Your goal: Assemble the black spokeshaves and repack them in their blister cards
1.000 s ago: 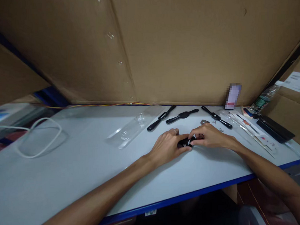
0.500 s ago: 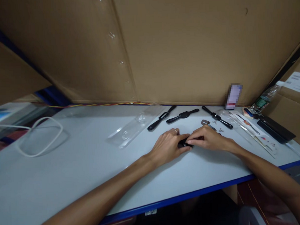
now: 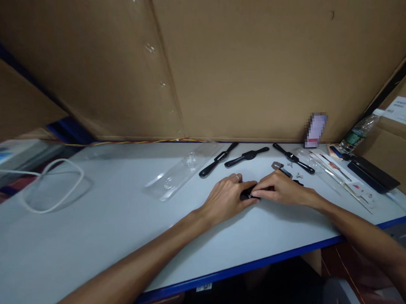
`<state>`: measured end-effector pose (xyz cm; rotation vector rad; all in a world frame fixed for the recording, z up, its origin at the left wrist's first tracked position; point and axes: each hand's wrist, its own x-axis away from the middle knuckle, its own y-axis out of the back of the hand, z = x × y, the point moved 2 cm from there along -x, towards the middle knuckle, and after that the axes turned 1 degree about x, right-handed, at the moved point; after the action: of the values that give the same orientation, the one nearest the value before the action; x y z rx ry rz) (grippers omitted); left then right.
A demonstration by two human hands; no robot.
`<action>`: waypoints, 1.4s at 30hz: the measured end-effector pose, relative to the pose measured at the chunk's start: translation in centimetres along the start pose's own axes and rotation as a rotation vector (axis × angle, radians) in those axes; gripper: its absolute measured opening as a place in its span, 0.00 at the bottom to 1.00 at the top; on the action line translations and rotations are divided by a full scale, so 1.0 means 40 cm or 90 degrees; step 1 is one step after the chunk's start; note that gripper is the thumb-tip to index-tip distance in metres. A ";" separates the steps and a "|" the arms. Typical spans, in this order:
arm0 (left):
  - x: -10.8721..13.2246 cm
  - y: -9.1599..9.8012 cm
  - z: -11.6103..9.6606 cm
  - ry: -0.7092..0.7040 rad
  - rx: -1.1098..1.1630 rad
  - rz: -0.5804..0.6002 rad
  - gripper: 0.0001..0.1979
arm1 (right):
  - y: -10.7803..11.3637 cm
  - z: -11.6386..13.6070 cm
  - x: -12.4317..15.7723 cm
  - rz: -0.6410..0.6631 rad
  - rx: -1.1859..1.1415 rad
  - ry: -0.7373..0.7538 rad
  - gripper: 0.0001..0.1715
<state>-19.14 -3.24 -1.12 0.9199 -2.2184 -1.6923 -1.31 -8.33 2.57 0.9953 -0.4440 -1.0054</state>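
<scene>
On the tabletop (image 3: 108,228), the left hand (image 3: 227,193) pinches a black thing (image 3: 246,193); the right hand (image 3: 279,188) touches it, fingertips together.

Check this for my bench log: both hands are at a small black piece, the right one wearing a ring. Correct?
The ring is on the left hand, not the right hand, as the head view shows; both are at the small black piece.

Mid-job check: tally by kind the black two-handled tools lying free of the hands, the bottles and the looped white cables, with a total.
Black two-handled tools: 3
Bottle: 1
Looped white cable: 1
Total: 5
Not counted: the dark part between the left hand and right hand, mostly covered.
</scene>
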 end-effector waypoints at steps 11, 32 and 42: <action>-0.001 0.000 0.002 -0.008 0.000 0.000 0.20 | -0.001 -0.003 0.001 -0.020 -0.004 -0.023 0.16; -0.001 -0.005 0.006 -0.012 -0.004 0.000 0.22 | 0.011 -0.012 0.000 -0.049 0.074 -0.022 0.16; 0.001 -0.001 0.003 -0.015 0.002 -0.009 0.20 | 0.002 -0.001 0.000 -0.027 -0.005 -0.049 0.22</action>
<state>-19.21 -3.18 -1.21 0.9242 -2.2342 -1.7156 -1.25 -8.30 2.60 0.9655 -0.4835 -1.0852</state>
